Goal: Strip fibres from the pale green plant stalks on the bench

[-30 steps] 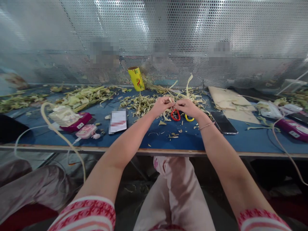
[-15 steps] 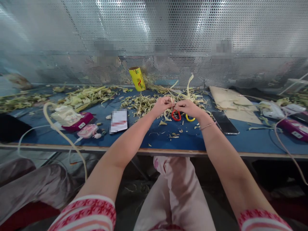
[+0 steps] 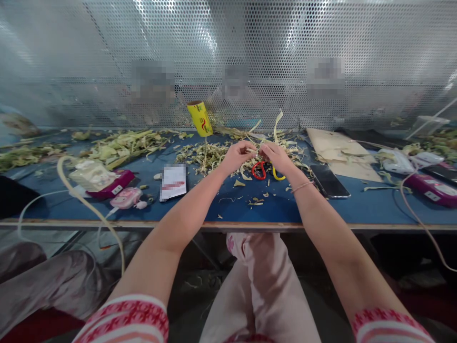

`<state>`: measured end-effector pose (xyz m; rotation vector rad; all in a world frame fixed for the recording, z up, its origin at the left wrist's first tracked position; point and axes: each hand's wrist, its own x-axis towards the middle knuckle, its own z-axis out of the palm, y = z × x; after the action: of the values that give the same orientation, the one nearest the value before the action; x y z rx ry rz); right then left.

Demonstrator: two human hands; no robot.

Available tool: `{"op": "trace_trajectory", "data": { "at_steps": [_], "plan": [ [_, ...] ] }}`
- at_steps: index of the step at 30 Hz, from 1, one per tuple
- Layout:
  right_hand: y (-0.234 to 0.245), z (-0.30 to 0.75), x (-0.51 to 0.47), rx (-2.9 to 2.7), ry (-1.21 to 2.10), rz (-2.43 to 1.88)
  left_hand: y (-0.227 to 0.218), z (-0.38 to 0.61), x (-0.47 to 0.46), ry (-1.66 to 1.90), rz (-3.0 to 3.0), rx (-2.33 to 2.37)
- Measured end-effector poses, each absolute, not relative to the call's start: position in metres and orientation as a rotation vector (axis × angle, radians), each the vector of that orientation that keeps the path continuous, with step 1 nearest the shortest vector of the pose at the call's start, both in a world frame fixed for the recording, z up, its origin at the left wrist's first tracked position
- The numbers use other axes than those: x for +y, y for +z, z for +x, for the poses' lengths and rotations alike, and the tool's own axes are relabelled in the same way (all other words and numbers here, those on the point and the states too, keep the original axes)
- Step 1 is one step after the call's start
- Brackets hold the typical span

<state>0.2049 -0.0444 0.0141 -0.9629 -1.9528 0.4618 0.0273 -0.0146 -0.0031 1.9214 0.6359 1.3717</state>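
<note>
My left hand (image 3: 238,156) and my right hand (image 3: 274,156) meet over the middle of the blue table (image 3: 321,209), fingers pinched together on a thin pale green strip (image 3: 254,151) held between them. Just under the hands lie scissors with one red handle (image 3: 259,170) and one yellow handle (image 3: 276,174). A heap of pale leaf strips (image 3: 214,153) spreads behind and around the hands, with one strip curling upward (image 3: 276,125).
A yellow roll (image 3: 200,118) stands at the back by the perforated metal screen (image 3: 228,52). A black phone (image 3: 329,181) lies right of my hands, cardboard (image 3: 339,148) behind it. A card (image 3: 173,181), pink devices (image 3: 114,183) and cables (image 3: 85,205) lie left; more leaves (image 3: 121,144) far left.
Both hands have shifted slightly up and closer together, still pinching the strip. The view has drifted a little; nothing else on the table moved.
</note>
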Motion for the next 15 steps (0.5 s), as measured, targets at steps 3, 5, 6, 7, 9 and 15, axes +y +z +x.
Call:
{"op": "trace_trajectory", "data": {
  "at_steps": [3,5,6,7,9,15],
  "plan": [
    [0.012,0.201,-0.043,-1.922,0.507,-0.994,-0.002,0.031,-0.018,1.322,1.864,0.631],
    [0.012,0.198,-0.044,-1.890,0.519,-1.008,-0.001,0.033,-0.020,1.312,1.851,0.631],
    [0.012,0.198,-0.045,-1.873,0.520,-1.011,-0.001,0.034,-0.022,1.312,1.848,0.633],
    [0.012,0.197,-0.045,-1.856,0.517,-1.010,-0.001,0.035,-0.023,1.316,1.841,0.635],
    [0.012,0.196,-0.046,-1.827,0.501,-0.999,0.000,0.036,-0.024,1.322,1.821,0.634],
    [0.010,0.196,-0.042,-1.810,0.595,-0.908,-0.001,0.041,-0.031,1.402,1.827,0.697]
  ]
}}
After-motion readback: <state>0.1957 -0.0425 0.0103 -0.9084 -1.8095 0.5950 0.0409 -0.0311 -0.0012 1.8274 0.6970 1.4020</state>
